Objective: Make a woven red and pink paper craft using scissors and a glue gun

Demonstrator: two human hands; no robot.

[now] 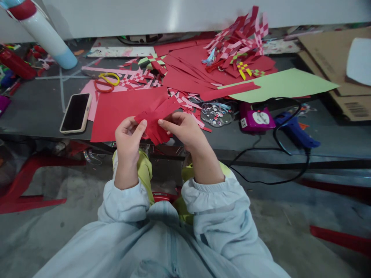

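My left hand (127,136) and my right hand (182,128) both pinch a bundle of red paper strips (156,119) just above the near edge of the grey table (43,112). The left thumb and fingers close on the bundle's left end. The right hand's fingers press its right side, with strips fanning up and away toward a large red paper sheet (116,110) lying flat behind them. Pale blue sleeves cover both wrists.
A phone (76,112) lies left of the red sheet, scissors (106,82) behind it. Woven red-and-white paper pieces (240,38) are piled at the back, beside a green sheet (284,85). A purple device (256,119), blue glue gun (295,131) and black cable lie right. Cardboard (327,54) at far right.
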